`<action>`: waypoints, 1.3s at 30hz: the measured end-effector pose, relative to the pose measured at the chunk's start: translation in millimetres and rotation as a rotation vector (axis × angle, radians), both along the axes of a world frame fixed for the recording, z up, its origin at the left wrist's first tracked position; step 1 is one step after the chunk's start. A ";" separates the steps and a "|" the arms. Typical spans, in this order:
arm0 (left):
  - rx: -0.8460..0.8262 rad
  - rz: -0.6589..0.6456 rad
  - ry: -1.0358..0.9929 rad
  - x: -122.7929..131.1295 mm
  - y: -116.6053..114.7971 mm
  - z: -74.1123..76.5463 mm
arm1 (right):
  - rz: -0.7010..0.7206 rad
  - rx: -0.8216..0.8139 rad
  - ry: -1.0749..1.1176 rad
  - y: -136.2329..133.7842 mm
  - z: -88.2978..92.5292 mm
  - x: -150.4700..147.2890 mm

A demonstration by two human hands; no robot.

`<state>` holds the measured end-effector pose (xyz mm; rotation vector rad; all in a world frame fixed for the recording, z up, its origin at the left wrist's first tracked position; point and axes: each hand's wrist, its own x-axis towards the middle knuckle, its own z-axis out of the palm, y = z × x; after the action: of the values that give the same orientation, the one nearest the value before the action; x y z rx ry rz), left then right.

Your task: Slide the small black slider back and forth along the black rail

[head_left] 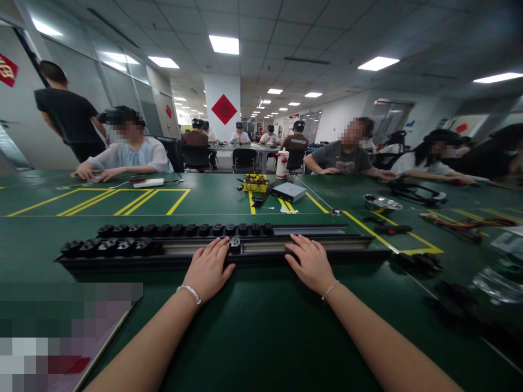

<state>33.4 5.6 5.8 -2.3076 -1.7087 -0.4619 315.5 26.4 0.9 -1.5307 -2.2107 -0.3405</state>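
The front black rail lies on the worktop ahead of both hands, its long axis running left to right. One black module sits in its groove, just beside the left hand, which is nearer and lies between it and the clustered modules. Left fingers extend over the rail; whether they grip is unclear. The right hand rests there, fingers spread. Behind runs a rear rail.

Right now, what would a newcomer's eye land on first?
Probably the long black rails across the green table, lined with black pieces from their left ends. Then the hands: left hand beside a lone piece in the front rail, right hand farther right along it. Beyond, a red diamond sign on the white pillar.
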 end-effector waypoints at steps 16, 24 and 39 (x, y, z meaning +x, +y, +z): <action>-0.042 0.005 -0.020 1.0 0.1 1.6 | -0.005 -0.010 -0.009 -0.7 1.3 0.0; -0.048 0.011 -0.006 1.8 0.4 1.6 | -0.009 -0.019 -0.007 -1.2 1.8 -0.5; -0.049 0.013 -0.007 3.7 -0.4 2.6 | -0.010 0.006 -0.017 -1.1 0.9 -0.4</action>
<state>37.1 5.2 8.3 -2.3290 -1.7565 -0.4312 315.1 25.3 1.8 -1.5423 -2.2136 -0.3644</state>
